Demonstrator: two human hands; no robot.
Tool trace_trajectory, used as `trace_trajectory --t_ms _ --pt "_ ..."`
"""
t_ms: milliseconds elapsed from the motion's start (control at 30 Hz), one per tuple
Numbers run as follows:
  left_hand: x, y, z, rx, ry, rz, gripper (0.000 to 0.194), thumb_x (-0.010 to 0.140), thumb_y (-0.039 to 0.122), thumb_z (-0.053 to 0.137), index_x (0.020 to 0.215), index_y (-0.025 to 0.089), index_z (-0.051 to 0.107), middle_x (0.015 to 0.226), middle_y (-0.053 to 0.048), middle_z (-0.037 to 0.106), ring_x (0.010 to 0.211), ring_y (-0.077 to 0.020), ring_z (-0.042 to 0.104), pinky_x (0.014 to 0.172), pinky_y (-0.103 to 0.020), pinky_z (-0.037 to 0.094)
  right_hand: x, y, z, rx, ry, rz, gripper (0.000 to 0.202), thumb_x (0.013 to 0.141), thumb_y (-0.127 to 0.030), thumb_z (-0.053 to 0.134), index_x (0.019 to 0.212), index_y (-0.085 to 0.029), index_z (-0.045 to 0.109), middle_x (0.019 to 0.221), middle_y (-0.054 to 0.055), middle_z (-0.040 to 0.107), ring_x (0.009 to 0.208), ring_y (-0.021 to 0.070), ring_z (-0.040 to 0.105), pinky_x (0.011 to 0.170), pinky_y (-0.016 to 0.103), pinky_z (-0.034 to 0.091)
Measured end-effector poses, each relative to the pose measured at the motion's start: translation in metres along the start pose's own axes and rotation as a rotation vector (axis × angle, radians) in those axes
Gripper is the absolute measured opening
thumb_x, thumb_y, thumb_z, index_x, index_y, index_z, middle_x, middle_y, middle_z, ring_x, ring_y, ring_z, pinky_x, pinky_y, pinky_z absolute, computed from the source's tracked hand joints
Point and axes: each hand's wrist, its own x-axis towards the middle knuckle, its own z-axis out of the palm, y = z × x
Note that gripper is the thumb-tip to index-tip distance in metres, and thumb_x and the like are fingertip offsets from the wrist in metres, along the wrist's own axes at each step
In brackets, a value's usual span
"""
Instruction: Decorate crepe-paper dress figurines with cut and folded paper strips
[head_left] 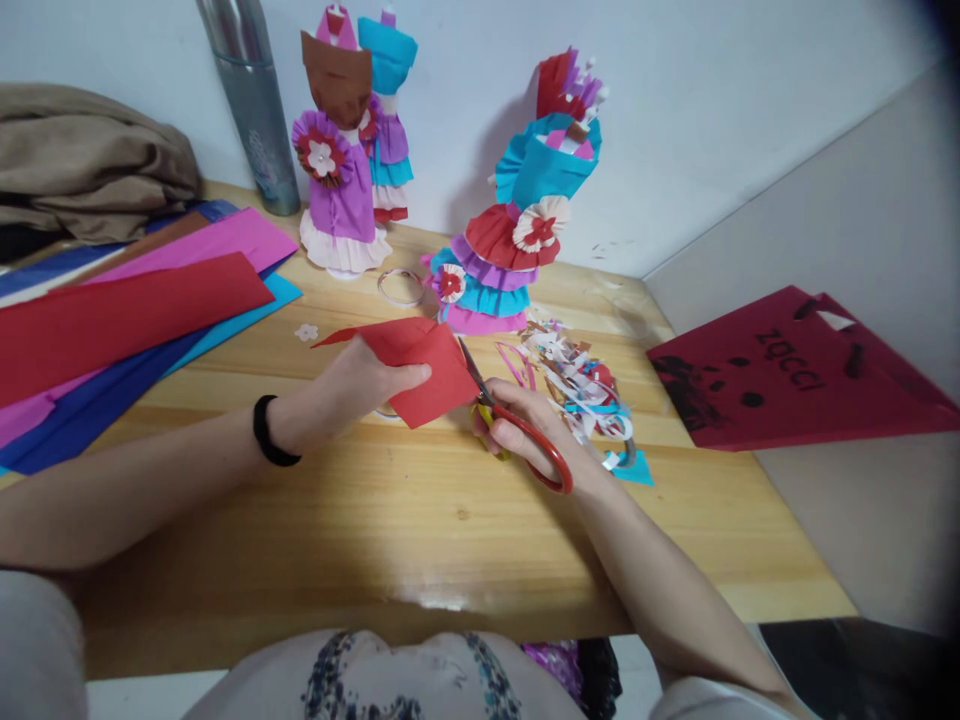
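My left hand (360,385) is closed on a piece of red paper (439,385), its thumb lying along the top. In my right hand (529,415) is a pair of scissors (544,455) with red handles. Their blades meet the right edge of the red paper. Something yellow shows by the right fingers, too hidden to name. Under the left hand, part of a ring-shaped thing peeks out. Just beyond the paper stands a tiered paper dress (495,240) in red, purple, blue and pink. A small white paper flower (306,332) lies left of the paper.
Coloured paper sheets (135,310) are stacked at the left, near a brown cloth (90,160) and a steel bottle (259,120). More paper dresses (341,200) stand at the back. Paper scraps (577,375) and a roll of tape (401,287) lie around; a red bag (795,380) is at right.
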Motion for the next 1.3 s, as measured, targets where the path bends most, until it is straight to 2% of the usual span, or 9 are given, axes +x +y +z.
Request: trace_trajectory --t_ms 133,300,500,867,1067,1300 --pt "-0.002 0.002 0.000 0.022 0.012 -0.021 0.022 0.072 0.031 0.069 0.091 0.020 0.068 0.105 -0.004 0.075 0.101 -0.0260 0.066 0.093 -0.038 0.051 0.001 0.007 0.000 -0.033 0.013 -0.030 0.056 0.083 -0.075 0.053 0.087 -0.019 0.054 0.075 0.000 0.049 0.063 0.0135 0.047 0.055 0.028 0.035" --pt "-0.003 0.005 -0.001 0.010 -0.002 -0.033 0.023 0.073 0.033 0.069 0.091 0.019 0.068 0.111 -0.006 0.074 0.102 -0.0252 0.066 0.096 -0.040 0.049 0.002 0.012 0.000 -0.058 0.029 -0.055 0.056 0.083 -0.075 0.053 0.087 -0.019 0.053 0.073 0.000 0.048 0.063 0.0141 0.045 0.056 0.029 0.033" --pt "-0.001 0.003 -0.001 0.039 0.008 -0.028 0.019 0.072 0.032 0.068 0.088 0.022 0.068 0.098 -0.002 0.075 0.091 -0.0236 0.067 0.084 -0.035 0.051 0.002 0.004 0.001 -0.041 0.024 0.006 0.053 0.083 -0.073 0.056 0.083 -0.020 0.050 0.071 -0.001 0.046 0.060 0.0139 0.046 0.054 0.029 0.033" --pt "0.000 0.006 -0.001 0.037 0.017 -0.028 0.014 0.070 0.029 0.068 0.082 0.021 0.065 0.092 -0.002 0.075 0.086 -0.0226 0.066 0.081 -0.035 0.051 0.001 0.008 0.003 0.029 0.064 0.076 0.052 0.080 -0.069 0.063 0.091 -0.019 0.054 0.064 -0.005 0.040 0.052 0.0111 0.042 0.046 0.026 0.033" --pt "0.000 0.002 -0.003 0.039 0.006 0.001 0.021 0.072 0.028 0.069 0.091 0.020 0.071 0.104 -0.004 0.076 0.097 -0.0250 0.066 0.088 -0.035 0.052 0.002 0.008 0.003 0.038 0.063 0.069 0.049 0.082 -0.066 0.062 0.091 -0.018 0.054 0.064 -0.005 0.043 0.051 0.0100 0.043 0.045 0.025 0.033" --pt "0.000 0.000 -0.002 0.025 0.017 -0.006 0.027 0.074 0.029 0.070 0.099 0.019 0.071 0.106 -0.004 0.077 0.107 -0.0262 0.067 0.095 -0.037 0.051 0.001 0.009 0.002 0.008 0.065 0.078 0.052 0.083 -0.067 0.061 0.098 -0.016 0.059 0.062 -0.004 0.046 0.049 0.0100 0.042 0.044 0.025 0.032"
